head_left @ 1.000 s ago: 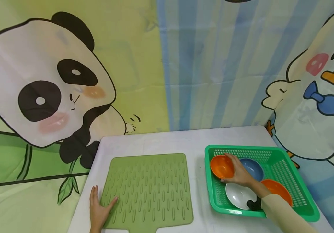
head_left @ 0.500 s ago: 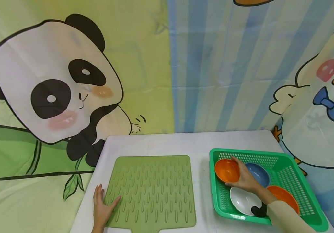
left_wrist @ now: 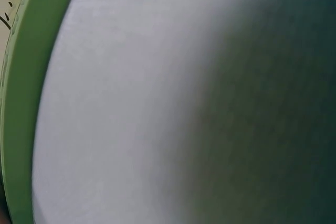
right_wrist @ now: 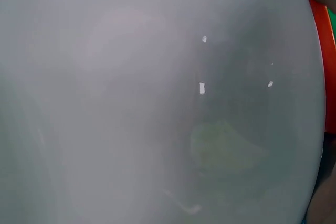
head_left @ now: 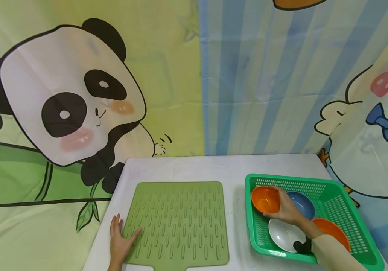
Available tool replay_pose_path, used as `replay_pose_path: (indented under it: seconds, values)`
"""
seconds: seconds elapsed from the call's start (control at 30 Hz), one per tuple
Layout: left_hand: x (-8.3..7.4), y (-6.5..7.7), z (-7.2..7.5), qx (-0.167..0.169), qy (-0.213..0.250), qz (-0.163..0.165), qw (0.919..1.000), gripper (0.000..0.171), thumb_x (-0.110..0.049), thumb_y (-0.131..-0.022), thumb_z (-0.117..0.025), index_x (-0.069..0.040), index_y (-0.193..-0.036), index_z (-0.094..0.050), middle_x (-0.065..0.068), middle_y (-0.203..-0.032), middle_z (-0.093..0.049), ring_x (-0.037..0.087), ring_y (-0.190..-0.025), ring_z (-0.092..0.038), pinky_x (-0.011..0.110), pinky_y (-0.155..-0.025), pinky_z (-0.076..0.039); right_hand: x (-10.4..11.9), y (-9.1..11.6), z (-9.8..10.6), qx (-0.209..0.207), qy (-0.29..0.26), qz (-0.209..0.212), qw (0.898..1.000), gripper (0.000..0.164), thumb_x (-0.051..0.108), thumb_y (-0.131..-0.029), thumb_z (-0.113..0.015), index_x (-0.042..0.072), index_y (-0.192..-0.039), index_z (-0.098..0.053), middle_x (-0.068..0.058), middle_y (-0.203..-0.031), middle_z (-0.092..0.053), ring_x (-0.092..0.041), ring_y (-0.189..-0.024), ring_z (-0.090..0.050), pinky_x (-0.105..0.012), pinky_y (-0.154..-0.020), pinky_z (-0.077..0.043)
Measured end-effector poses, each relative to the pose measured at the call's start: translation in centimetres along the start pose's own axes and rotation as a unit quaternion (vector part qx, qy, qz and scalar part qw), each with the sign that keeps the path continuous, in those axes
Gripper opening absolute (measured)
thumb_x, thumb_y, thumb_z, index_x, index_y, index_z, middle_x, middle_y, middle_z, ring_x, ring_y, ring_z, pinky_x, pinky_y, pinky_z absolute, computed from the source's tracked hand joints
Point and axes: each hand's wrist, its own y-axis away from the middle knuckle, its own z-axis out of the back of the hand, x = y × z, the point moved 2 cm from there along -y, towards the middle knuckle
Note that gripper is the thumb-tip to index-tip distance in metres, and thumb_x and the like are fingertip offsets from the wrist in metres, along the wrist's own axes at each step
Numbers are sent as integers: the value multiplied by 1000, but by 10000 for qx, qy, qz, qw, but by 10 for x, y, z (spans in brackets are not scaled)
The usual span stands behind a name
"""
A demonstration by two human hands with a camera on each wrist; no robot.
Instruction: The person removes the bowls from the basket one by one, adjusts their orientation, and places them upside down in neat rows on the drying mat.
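In the head view my right hand [head_left: 286, 209] holds a small orange bowl [head_left: 264, 199] by its right side, fingers at the far rim and thumb at the near one. That bowl is in the left end of a green plastic basket [head_left: 250, 233]. Beside the hand are a blue bowl [head_left: 303, 205], a white bowl [head_left: 283, 234] and another orange bowl [head_left: 334, 231], partly hidden by the sleeve. The white bowl [right_wrist: 157, 98] fills most of the right wrist view. My left hand [head_left: 120, 242] lies with spread fingers at the left edge of a green ridged mat [head_left: 180, 222].
A white cloth [head_left: 236, 210] covers the table under mat and basket. Printed curtains with a panda [head_left: 31, 75] and a white duck hang behind and beside it. In the left wrist view the mat's edge [left_wrist: 26, 98] curves along the left; the right side is dark and blurred.
The head view has shifted, so everything appears slightly farther right and lower. My right hand stays on the orange bowl, and my left hand keeps its place at the mat.
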Motion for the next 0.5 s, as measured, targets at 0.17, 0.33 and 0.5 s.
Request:
replay_pose_path:
  seconds: [0.17,0.33,0.5]
  values:
    - [-2,2,1,20,76,18,10000,109,-22,-64,-86,-7,-148,-17,19,-150,-10,46,-126,-32,48,-105,-25,1,-2,1,58,16,-31,10000,104,40,-56,-88,-1,-134,-32,-16,-125,-42,-31,-103,-46,-55,-73,-51]
    - [-2,2,2,126,179,148,9997,105,-21,-67,-84,-9,-148,-18,18,-149,-12,44,-126,-33,32,-107,-27,5,-3,4,113,35,-109,9999,103,42,-57,-87,1,-134,-33,-16,-124,-43,-32,-103,-47,-54,-72,-51]
    - [-5,-1,5,325,280,212,9989,97,-21,-70,-82,-6,-146,-23,24,-143,-23,44,-125,-35,38,-105,-31,11,-6,9,226,15,-116,9997,101,40,-57,-87,3,-134,-33,-17,-124,-43,-33,-101,-47,-53,-71,-51]
